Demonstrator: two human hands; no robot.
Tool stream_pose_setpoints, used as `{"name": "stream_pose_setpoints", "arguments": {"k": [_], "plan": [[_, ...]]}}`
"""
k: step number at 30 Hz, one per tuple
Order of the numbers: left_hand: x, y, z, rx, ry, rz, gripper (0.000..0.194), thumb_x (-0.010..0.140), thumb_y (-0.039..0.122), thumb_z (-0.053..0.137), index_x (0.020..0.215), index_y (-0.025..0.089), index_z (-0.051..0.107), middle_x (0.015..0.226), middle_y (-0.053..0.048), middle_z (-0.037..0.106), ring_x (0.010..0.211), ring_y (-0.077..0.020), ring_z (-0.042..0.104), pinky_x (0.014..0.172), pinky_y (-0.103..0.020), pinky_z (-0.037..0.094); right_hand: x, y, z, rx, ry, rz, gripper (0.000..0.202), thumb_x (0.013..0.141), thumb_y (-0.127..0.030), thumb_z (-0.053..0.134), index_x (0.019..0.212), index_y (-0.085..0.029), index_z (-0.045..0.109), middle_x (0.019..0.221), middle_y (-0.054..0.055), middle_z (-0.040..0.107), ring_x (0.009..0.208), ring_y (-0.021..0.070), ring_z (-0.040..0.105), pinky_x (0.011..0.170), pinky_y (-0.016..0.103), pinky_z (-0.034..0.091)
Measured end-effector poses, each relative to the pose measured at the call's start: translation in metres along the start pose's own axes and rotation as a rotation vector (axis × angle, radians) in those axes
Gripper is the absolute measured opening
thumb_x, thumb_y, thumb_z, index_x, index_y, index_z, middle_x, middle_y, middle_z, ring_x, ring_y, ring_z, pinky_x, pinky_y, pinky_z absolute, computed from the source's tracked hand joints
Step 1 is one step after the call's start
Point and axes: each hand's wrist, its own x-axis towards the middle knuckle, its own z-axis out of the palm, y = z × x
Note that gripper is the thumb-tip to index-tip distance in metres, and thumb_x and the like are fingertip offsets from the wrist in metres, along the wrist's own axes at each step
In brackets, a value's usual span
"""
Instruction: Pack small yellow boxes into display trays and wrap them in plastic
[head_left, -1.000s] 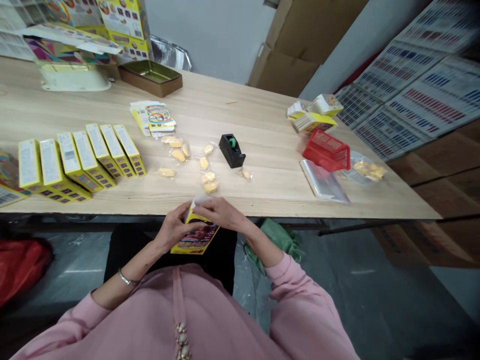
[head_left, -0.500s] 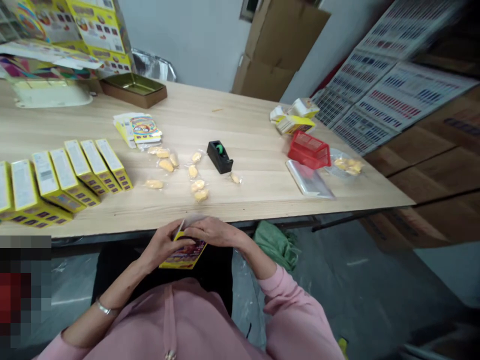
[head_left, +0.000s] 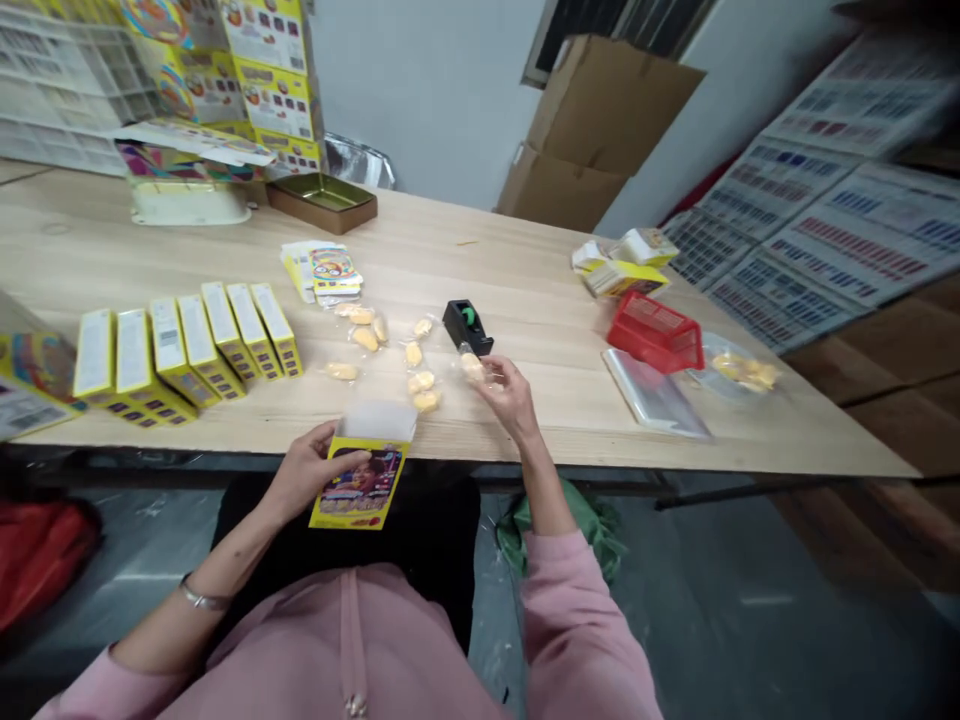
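Note:
My left hand (head_left: pixel 311 470) grips a yellow printed box (head_left: pixel 360 487) by its left side, over my lap at the table's front edge. The box's white top flap (head_left: pixel 377 421) stands up. Out over the table, my right hand (head_left: pixel 507 392) pinches a small yellow piece in a clear wrapper (head_left: pixel 472 368), just in front of the black tape dispenser (head_left: pixel 468 326). Several more wrapped yellow pieces (head_left: pixel 421 383) lie between the hands and farther left.
Several yellow boxes (head_left: pixel 202 335) stand in a row at left. Flat cartons (head_left: pixel 322 270) lie behind the wrapped pieces. To the right are a red basket (head_left: pixel 655 333), a stack of clear bags (head_left: pixel 654 395) and a clear bag of yellow pieces (head_left: pixel 742 371). A brown tray (head_left: pixel 322 204) sits at the back.
My right hand has left the box, moved forward and right, and taken hold of a wrapped piece. The box stays in my left hand, its flap now in plain sight. The view has shifted left.

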Motion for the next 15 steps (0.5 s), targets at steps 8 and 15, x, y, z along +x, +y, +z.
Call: {"name": "stream_pose_setpoints", "arguments": {"k": [8, 15], "plan": [[0.006, 0.0, 0.013, -0.012, -0.061, -0.001, 0.051, 0.057, 0.04, 0.088, 0.099, 0.016, 0.07, 0.089, -0.004, 0.078, 0.077, -0.0224, 0.073, 0.073, -0.032, 0.059, -0.029, -0.097, 0.027, -0.01, -0.462, -0.681, 0.021, 0.096, -0.01, 0.046, 0.103, -0.019, 0.064, 0.11, 0.01, 0.067, 0.102, 0.023, 0.055, 0.096, 0.044, 0.048], [0.003, -0.006, 0.009, -0.032, -0.079, 0.029, 0.052, 0.058, 0.038, 0.088, 0.102, 0.017, 0.07, 0.092, -0.003, 0.078, 0.077, -0.021, 0.073, 0.073, -0.03, 0.059, -0.046, -0.107, 0.019, 0.022, -0.681, -0.574, 0.035, 0.096, -0.018, 0.051, 0.131, -0.014, 0.053, 0.118, 0.016, 0.058, 0.112, 0.0246, 0.055, 0.097, 0.044, 0.05]]}}
